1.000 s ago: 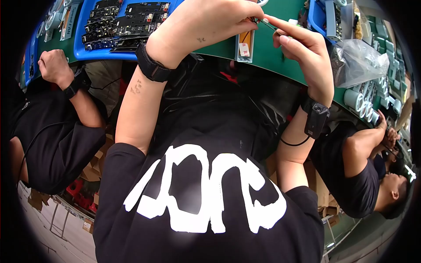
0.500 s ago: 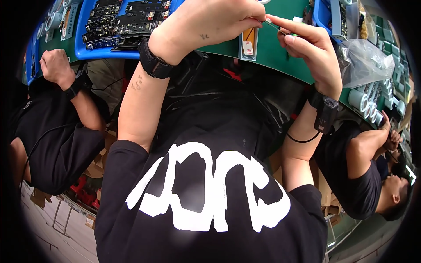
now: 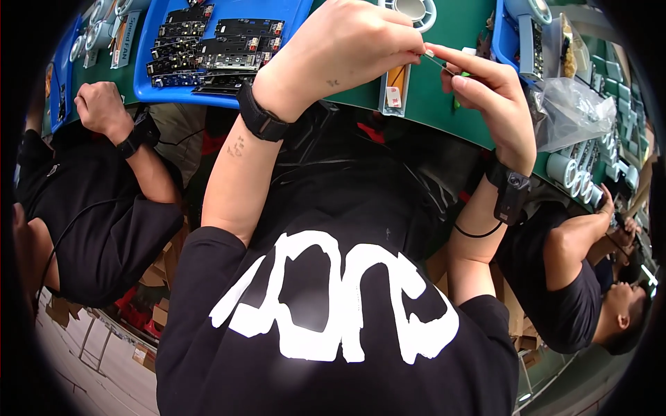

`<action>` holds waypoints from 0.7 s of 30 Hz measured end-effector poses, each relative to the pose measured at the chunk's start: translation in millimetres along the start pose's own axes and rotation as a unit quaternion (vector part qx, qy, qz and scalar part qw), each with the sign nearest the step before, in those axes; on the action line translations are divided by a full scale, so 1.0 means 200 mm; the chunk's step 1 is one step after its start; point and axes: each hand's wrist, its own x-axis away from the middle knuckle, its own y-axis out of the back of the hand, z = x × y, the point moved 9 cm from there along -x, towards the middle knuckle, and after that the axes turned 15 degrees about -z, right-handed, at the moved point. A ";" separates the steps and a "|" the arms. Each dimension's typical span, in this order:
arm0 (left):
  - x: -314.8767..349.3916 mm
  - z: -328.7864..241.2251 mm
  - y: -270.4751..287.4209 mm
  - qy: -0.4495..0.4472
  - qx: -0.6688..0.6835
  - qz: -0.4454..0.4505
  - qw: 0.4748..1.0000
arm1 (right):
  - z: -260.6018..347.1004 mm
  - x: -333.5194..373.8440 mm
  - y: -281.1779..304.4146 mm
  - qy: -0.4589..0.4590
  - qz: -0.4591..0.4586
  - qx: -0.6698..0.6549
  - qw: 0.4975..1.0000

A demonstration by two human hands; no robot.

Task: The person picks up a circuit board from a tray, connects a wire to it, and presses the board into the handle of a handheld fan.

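Observation:
My left hand (image 3: 350,55) is closed in a pinch over the green table, its fingertips meeting those of my right hand. A tiny white piece (image 3: 429,53) shows where they meet; what my left fingers hold is mostly hidden. Between thumb and index finger, my right hand (image 3: 494,97) pinches a thin metallic-looking piece (image 3: 441,65) that slants toward that white bit. Under my hands lies a pale blue fan housing with a round ring (image 3: 409,10) and a long handle (image 3: 393,97). An orange part and a white label sit in the handle, partly covered by my left hand.
A blue tray (image 3: 229,101) of several black circuit boards (image 3: 239,45) stands at left. Another blue tray (image 3: 511,35), a clear plastic bag (image 3: 574,114) and several pale blue fan housings (image 3: 572,172) are at right. Co-workers sit on both sides, one with a hand (image 3: 104,109) near the left tray.
The whole view has shifted, so table and trays sit lower and more of the fan ring shows. Both my hands keep their pinches close together.

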 end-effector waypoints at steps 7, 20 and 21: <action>0.09 0.00 0.07 0.208 0.011 -0.099 0.973 | -0.04 0.04 -0.01 -0.022 -0.052 -0.082 0.995; 0.16 0.01 0.03 0.121 -0.056 -0.159 0.978 | -0.10 0.03 -0.01 -0.054 -0.069 -0.251 0.964; 0.17 0.01 0.03 0.124 -0.059 -0.153 0.979 | -0.12 0.02 -0.02 -0.066 -0.077 -0.280 0.955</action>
